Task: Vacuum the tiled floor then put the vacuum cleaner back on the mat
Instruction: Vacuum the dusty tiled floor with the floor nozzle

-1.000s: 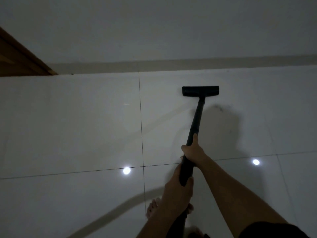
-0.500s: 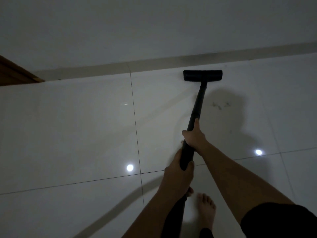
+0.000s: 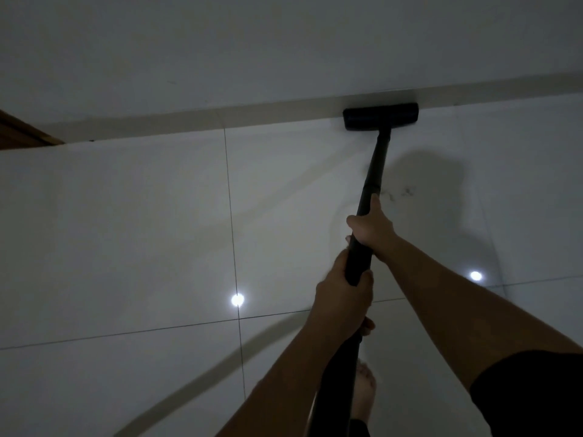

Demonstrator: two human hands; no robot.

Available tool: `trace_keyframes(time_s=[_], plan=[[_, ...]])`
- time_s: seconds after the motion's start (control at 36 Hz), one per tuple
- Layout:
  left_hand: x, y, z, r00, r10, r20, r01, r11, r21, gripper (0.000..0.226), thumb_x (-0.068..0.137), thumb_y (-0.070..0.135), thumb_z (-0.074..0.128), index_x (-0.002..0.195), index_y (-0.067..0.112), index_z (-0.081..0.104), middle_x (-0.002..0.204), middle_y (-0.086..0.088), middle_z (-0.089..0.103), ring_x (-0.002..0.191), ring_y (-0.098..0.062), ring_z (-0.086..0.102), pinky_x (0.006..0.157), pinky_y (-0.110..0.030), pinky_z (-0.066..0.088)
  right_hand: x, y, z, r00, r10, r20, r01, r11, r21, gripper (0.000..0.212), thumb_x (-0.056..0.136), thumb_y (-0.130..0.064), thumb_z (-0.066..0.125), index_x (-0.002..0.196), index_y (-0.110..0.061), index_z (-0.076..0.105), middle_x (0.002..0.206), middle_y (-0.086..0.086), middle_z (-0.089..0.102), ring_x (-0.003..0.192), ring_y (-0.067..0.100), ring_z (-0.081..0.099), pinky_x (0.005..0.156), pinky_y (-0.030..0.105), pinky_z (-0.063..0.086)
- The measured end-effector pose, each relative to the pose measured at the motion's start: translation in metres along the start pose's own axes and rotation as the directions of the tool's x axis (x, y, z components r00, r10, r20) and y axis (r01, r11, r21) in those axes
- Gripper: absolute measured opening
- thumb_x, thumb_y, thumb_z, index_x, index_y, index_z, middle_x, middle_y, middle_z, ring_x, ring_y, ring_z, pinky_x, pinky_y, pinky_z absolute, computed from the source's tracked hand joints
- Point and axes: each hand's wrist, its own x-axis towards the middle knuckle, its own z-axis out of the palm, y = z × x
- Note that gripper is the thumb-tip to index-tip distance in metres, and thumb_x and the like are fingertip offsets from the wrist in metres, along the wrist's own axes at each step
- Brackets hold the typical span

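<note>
While left hand (image 3: pixel 342 298) and right hand (image 3: pixel 373 230) clench it, I log one vacuum wand (image 3: pixel 373 175), long axis pointing 12 o'clock.

Both arms reach forward and down. Right hand (image 3: pixel 373 230), the farther one, wraps the wand (image 3: pixel 377 162), one digit laid straight along it; its forearm runs back to a dark sleeve (image 3: pixel 530 392) at lower right. Left hand (image 3: pixel 344 298) grips the wand just below, fingers curled round it. One bare foot (image 3: pixel 366 392) shows beside the left forearm.
</note>
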Motion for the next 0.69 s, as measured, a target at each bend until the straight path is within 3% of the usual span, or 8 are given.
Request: trace_keyframes(time_s=[0.11,0.22,0.42,0.53,0.69], plan=[[0.006,0.008,0.017,1.000,-0.010,-0.001,0.010,1.000,-0.006,0.042,0.097,0.024,0.044,0.137,0.035,0.037,0.070,-0.001,0.056,0.034,-0.009,0.052,0.038,-0.019,0.045,0.008,0.001,-0.017,1.000,0.002,0.015,-0.001,1.000,-0.012,0.078,0.095,-0.008,0.046,0.153,-0.029,-0.002,0.126,0.019,0.053,0.070,0.022,0.060,0.074,0.032,0.052],[0.005,0.010,0.030,1.000,-0.011,-0.013,0.011,1.000,0.004,0.045,0.097,0.024,0.043,0.140,0.034,0.033,0.070,-0.002,0.056,0.035,-0.010,0.052,0.036,-0.020,0.045,0.011,0.006,-0.026,1.000,0.001,0.026,-0.001,1.000,-0.028,0.078,0.095,-0.009,0.046,0.153,-0.029,-0.002,0.130,0.019,0.052,0.061,0.016,0.056,0.076,0.032,0.053],[-0.005,0.018,0.049,1.000,0.015,-0.012,-0.015,1.000,-0.011,0.045,0.098,0.024,0.042,0.141,0.033,0.032,0.072,-0.003,0.056,0.037,-0.010,0.053,0.037,-0.019,0.045,0.007,0.009,-0.045,1.000,-0.011,0.026,0.012,1.000,-0.019,0.078,0.094,-0.008,0.046,0.153,-0.028,-0.001,0.124,0.018,0.053,0.061,0.017,0.056,0.076,0.032,0.054],[-0.020,0.017,0.057,1.000,0.021,-0.010,-0.021,1.000,-0.008,0.046,0.098,0.024,0.043,0.142,0.034,0.032,0.072,-0.003,0.055,0.039,-0.012,0.052,0.037,-0.018,0.044,-0.007,0.015,-0.053,1.000,-0.012,0.016,0.013,1.000,-0.025,0.079,0.094,-0.008,0.047,0.154,-0.028,-0.002,0.103,0.012,0.050,0.062,0.017,0.056,0.082,0.036,0.056],[-0.044,0.008,0.066,1.000,0.029,-0.010,-0.029,0.999,0.018,0.047,0.098,0.025,0.043,0.142,0.035,0.032,0.071,-0.001,0.055,0.035,-0.009,0.052,0.039,-0.020,0.047,-0.032,0.030,-0.060,1.000,0.009,0.016,-0.009,1.000,-0.011,0.079,0.094,-0.008,0.046,0.153,-0.028,-0.002,0.101,0.012,0.050,0.063,0.017,0.057,0.083,0.037,0.057]])
